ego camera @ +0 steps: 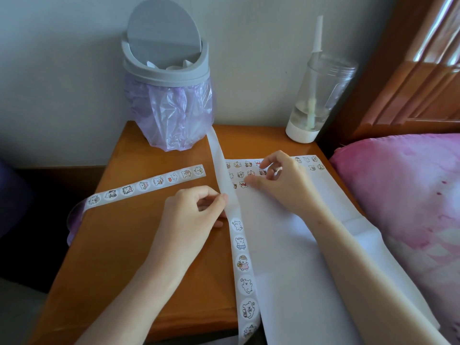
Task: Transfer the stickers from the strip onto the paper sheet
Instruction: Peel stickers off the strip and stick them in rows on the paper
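A long white sticker strip (pixel 242 247) runs from the bin toward me along the left edge of the white paper sheet (pixel 298 245); its far part is bare, its near part carries round cartoon stickers. My left hand (pixel 191 215) pinches the strip at its edge. Over the sheet's top left, my right hand (pixel 278 180) has its thumb and fingers curled, the fingertips pressing down beside a red-marked sticker (pixel 242 184). Rows of small stickers (pixel 249 168) cover the sheet's far edge. A second sticker strip (pixel 149 184) lies at the left on the table.
The wooden bedside table (pixel 139 257) holds a grey swing-lid bin with a purple bag (pixel 169 95) at the back and a clear tumbler with a straw (pixel 316 100) at the back right. A pink pillow (pixel 403 195) borders the right side.
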### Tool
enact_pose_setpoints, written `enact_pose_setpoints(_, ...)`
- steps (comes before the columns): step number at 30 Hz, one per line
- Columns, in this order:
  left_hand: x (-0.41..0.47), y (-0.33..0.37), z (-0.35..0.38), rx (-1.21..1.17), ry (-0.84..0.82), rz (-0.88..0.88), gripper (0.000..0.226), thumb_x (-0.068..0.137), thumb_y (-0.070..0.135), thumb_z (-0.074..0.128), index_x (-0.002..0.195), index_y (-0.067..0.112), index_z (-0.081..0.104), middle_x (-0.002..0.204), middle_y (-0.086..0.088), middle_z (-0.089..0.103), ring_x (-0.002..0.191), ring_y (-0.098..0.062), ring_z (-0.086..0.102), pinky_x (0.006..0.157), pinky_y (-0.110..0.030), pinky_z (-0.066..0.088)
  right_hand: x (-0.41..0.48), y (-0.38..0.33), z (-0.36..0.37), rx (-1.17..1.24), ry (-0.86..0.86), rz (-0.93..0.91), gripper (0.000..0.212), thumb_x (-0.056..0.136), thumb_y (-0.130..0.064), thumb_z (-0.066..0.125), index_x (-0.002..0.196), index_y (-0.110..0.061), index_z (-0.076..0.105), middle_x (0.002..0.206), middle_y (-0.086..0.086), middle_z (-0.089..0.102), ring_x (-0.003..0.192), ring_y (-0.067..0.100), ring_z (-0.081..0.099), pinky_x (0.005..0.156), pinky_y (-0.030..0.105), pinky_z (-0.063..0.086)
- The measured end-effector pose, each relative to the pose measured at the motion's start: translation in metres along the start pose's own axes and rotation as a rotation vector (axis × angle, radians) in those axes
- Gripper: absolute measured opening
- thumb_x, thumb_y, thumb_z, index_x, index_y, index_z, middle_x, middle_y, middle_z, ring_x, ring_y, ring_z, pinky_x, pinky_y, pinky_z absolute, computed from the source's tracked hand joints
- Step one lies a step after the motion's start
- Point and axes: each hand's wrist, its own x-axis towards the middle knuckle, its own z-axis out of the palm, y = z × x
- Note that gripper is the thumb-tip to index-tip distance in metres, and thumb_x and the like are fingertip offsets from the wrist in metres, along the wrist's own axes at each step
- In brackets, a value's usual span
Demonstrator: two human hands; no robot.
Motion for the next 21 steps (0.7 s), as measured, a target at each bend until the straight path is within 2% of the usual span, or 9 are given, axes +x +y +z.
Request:
enact_pose_setpoints(3,0.000,0.000,0.000,0.013,-0.002,0.005,0.019,0.091,0.022,0.061,0.076,0.020,0.072,0.068,0.010,0.072,0.058,-0.001,0.067,0.052,-0.006,0.047,-0.001,-0.001,0.003,-0.063,-0.005,0.000,0.035,0.073,-0.037,0.078,0.091,-0.017,0.056,0.075,-0.007,0.053,0.063,0.007,0.046,0.059,0.025,0.037)
enact_pose_setpoints(7,0.000,0.001,0.000,0.026,0.001,0.010,0.019,0.091,0.022,0.061,0.076,0.020,0.072,0.068,0.010,0.072,0.057,0.000,0.067,0.052,-0.006,0.047,0.000,0.001,-0.001,-0.051,0.014,-0.019,0.013,0.087,-0.021,0.066,0.094,-0.016,0.058,0.078,-0.003,0.055,0.060,0.005,0.043,0.058,0.023,0.033)
enact_pose_setpoints(11,0.000,0.001,0.000,0.030,0.002,0.008,0.019,0.091,0.022,0.061,0.076,0.020,0.072,0.068,0.010,0.072,0.058,0.000,0.067,0.053,-0.006,0.048,-0.003,-0.006,0.005,-0.172,0.003,0.017,0.037,0.077,-0.049,0.071,0.095,-0.022,0.054,0.079,-0.011,0.052,0.070,0.004,0.048,0.060,0.025,0.037)
enact_pose_setpoints(13,0.000,0.001,0.000,0.030,0.003,0.008,0.019,0.091,0.022,0.061,0.076,0.020,0.072,0.067,0.010,0.072,0.057,0.000,0.067,0.052,-0.006,0.048,-0.005,-0.008,0.006,-0.236,0.006,0.012,0.042,0.074,-0.054,0.071,0.096,-0.024,0.052,0.080,-0.012,0.051,0.072,0.004,0.048,0.060,0.023,0.037)
enact_pose_setpoints(18,0.000,0.001,0.000,0.029,0.004,0.012,0.018,0.091,0.022,0.061,0.077,0.019,0.072,0.069,0.009,0.072,0.058,-0.002,0.068,0.052,-0.006,0.047,-0.002,-0.002,0.001,-0.105,-0.018,0.013,0.025,0.087,-0.027,0.066,0.107,-0.017,0.054,0.081,-0.006,0.053,0.068,0.004,0.046,0.060,0.021,0.037)
enact_pose_setpoints(21,0.000,0.001,0.000,0.001,0.007,0.008,0.017,0.091,0.021,0.061,0.079,0.018,0.073,0.069,0.008,0.073,0.058,-0.003,0.068,0.051,-0.007,0.047,-0.006,-0.006,-0.004,-0.041,-0.029,0.002,0.015,0.091,-0.025,0.061,0.103,-0.017,0.058,0.086,-0.004,0.057,0.064,0.008,0.047,0.059,0.022,0.035)
